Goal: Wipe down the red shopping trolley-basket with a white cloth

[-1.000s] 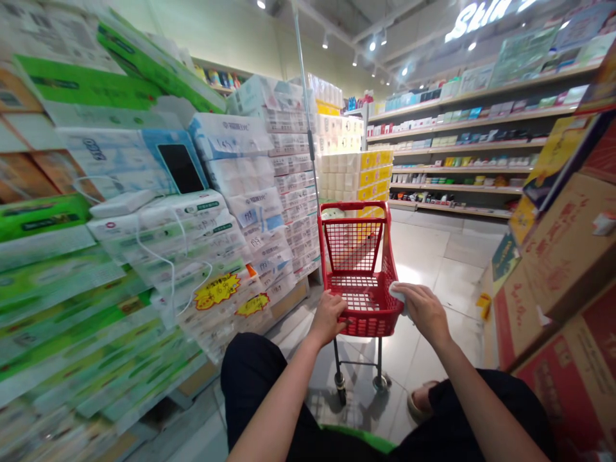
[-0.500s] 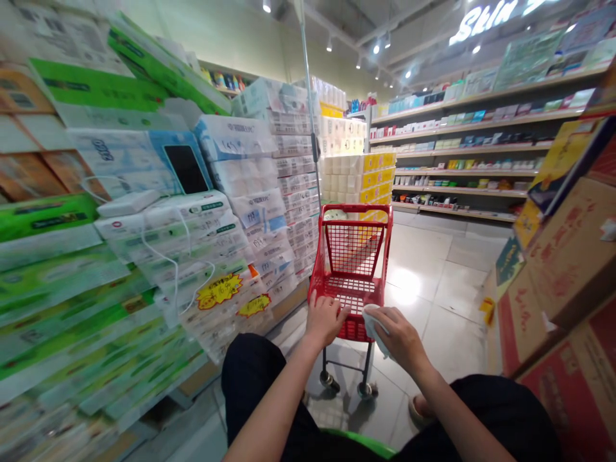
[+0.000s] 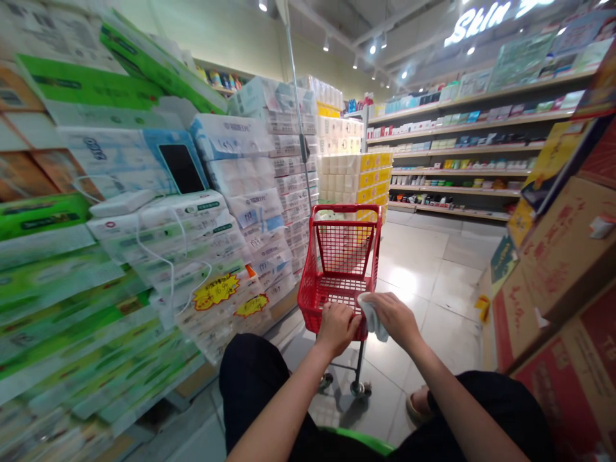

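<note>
A small red shopping cart [image 3: 310, 289] with a plastic mesh basket stands on the floor between my knees. My left hand [image 3: 338, 327] has its fingers curled over the basket's near rim. A white cloth [image 3: 375, 322] is pinched in my right hand [image 3: 395, 319], its loose end hanging down. The cloth lies against the basket's near right corner. My right fingertips are partly hidden behind it.
Stacked tissue packs [image 3: 250, 186] line the left, with a phone [image 3: 181, 168] and a white cable [image 3: 172, 276] on them. Cardboard boxes [image 3: 568, 250] are piled on the right. Stocked shelves [image 3: 457, 154] stand at the back. A metal pole [image 3: 294, 83] rises behind the cart.
My left hand has slid right along the rim, closer to the right hand. The cart has shifted slightly left in view. The cloth has stayed at the basket's right corner.
</note>
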`<action>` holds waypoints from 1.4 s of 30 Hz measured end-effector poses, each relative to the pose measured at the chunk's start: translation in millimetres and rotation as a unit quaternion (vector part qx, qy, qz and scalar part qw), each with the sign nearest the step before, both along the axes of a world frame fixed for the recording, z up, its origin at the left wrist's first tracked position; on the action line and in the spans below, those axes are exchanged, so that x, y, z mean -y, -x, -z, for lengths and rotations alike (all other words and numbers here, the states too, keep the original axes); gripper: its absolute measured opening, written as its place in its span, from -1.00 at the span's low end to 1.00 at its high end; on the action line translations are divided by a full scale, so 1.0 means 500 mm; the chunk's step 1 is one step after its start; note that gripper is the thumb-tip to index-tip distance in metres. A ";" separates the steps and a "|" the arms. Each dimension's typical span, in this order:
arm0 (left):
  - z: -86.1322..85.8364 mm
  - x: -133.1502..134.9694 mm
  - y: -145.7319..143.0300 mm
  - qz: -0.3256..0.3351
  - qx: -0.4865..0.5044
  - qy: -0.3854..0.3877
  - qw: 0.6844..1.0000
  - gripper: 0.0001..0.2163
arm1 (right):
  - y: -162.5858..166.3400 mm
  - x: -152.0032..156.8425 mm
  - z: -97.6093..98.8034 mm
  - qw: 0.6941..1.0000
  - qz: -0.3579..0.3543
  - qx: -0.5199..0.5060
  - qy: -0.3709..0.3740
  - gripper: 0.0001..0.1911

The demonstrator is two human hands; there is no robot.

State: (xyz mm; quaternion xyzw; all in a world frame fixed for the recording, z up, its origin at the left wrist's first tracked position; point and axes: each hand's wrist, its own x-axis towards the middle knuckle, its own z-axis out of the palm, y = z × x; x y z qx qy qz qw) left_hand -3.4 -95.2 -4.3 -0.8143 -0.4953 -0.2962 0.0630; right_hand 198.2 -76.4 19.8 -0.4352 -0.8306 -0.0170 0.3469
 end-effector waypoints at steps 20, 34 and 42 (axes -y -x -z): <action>-0.014 -0.031 0.090 -0.002 -0.022 0.013 1.000 -0.54 | 0.048 -0.072 -0.042 0.998 0.011 0.025 0.062 -0.77; -0.006 -0.050 0.085 0.019 -0.017 0.014 1.000 -0.60 | 0.048 -0.035 -0.025 0.995 -0.012 0.046 0.090 -0.75; -0.002 -0.037 0.064 0.069 0.000 0.036 0.997 -0.56 | -0.040 -0.114 -0.025 0.990 0.093 0.001 0.109 -0.75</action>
